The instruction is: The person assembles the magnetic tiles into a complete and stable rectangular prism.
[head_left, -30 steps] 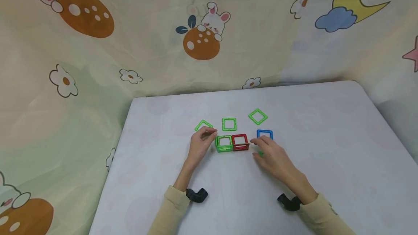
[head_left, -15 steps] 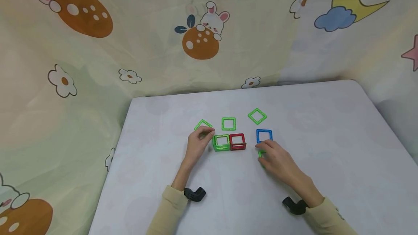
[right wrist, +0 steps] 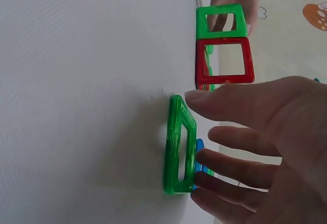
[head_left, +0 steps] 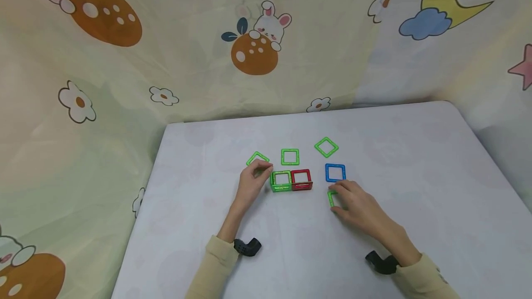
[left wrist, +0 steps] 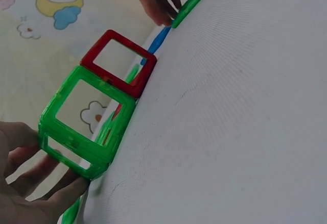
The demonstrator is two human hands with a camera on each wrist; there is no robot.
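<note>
Beside the joined frame tiles in the middle of the table is my left hand [head_left: 253,181]. Its thumb and fingers grip opposite edges of the green end tile [left wrist: 66,152]. The structure has a green part [left wrist: 89,106] at left, joined to a red part [left wrist: 120,63]; each has an upright front tile. My right hand [head_left: 359,206] spans a loose green square magnetic tile [right wrist: 176,152], thumb at one edge and fingertips at the opposite one. In the head view this hand covers most of that tile. A blue square tile [head_left: 335,173] lies just beyond the fingers.
Behind the structure lie a green square tile [head_left: 290,157] and, to its right, another green tile [head_left: 326,147] turned diamond-wise. One more green tile [head_left: 257,158] is partly hidden behind my left hand. A patterned cloth [head_left: 199,59] hangs behind the white table [head_left: 291,253].
My right hand has drawn away from the structure to the right, over the loose green tile. The blue tile has come into fuller view. My left hand and the structure shifted slightly left, then stayed.
</note>
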